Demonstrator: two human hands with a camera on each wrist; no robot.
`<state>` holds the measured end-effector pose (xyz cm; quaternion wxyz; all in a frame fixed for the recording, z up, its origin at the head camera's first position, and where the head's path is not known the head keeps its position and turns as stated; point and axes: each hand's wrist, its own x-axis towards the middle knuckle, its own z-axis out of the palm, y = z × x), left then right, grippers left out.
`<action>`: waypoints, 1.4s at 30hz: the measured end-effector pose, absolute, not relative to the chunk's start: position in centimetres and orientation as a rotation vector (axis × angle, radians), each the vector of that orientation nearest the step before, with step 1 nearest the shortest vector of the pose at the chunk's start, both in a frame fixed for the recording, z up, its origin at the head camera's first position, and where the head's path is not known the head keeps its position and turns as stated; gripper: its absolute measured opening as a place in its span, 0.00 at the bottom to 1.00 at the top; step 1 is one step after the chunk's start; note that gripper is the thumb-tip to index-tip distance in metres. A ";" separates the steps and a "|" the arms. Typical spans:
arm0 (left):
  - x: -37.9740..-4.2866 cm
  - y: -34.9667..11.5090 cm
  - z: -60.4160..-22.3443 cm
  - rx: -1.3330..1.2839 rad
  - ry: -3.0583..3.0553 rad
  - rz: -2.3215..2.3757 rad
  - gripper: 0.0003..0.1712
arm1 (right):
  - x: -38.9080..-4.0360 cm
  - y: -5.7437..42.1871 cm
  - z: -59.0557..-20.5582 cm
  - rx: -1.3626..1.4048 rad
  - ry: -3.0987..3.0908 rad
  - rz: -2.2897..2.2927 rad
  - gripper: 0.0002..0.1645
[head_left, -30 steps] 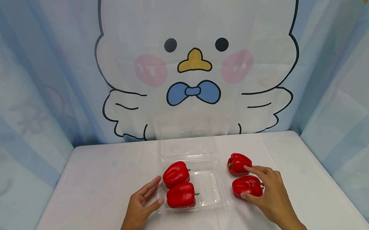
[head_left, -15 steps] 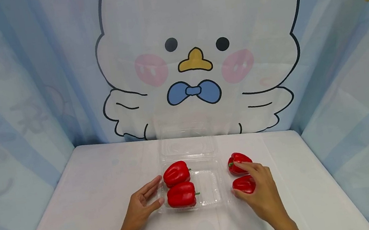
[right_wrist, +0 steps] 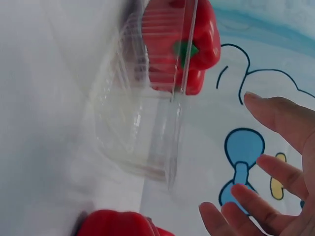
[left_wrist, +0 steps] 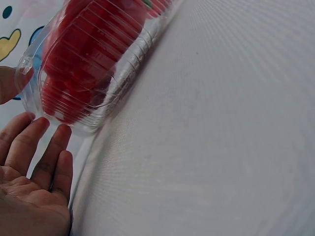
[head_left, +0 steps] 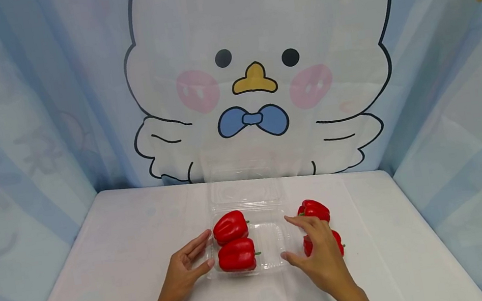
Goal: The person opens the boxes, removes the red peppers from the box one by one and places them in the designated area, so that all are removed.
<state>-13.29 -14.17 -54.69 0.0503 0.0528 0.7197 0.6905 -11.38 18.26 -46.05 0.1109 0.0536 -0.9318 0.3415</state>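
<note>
Two red bell peppers, the far one (head_left: 230, 227) and the near one (head_left: 237, 255), lie side by side in the left half of a clear plastic clamshell box (head_left: 272, 243). My left hand (head_left: 181, 272) stays at the box's left side, thumb and fingertips at its rim and wall, as the left wrist view shows. Above the table, by the box's right edge, is my right hand (head_left: 323, 257), fingers spread and holding nothing. Behind it, two more bell peppers, one farther (head_left: 316, 210) and one nearer (head_left: 338, 240), rest on the table, partly covered by the hand.
The box's lid (head_left: 244, 191) is raised at the back, towards the curtain (head_left: 264, 152) printed with a cartoon bird. A white cloth covers the table (head_left: 111, 251). In the right wrist view, a loose pepper (right_wrist: 115, 223) shows at the bottom edge.
My right hand has moved left, from over the two loose peppers to the box's right edge, carrying nothing. The left hand and all the peppers have stayed put.
</note>
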 end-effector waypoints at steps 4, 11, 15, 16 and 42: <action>-13.2 -14.2 -54.6 0.164 2.194 2.104 0.41 | -11.5 17.2 -46.5 0.166 -2.748 1.060 0.50; -13.2 -14.1 -54.6 0.159 2.203 2.094 0.41 | -11.6 15.4 -47.1 0.213 -2.746 1.130 0.49; -13.2 -14.1 -54.5 0.143 2.207 2.092 0.41 | -11.7 14.6 -47.5 0.258 -2.738 1.163 0.48; -13.2 -14.0 -54.4 0.137 2.203 2.095 0.41 | -11.7 14.4 -47.6 0.268 -2.738 1.170 0.48; -13.2 -14.2 -54.7 0.162 2.172 2.118 0.40 | -12.5 10.4 -48.7 0.525 -2.789 1.208 0.42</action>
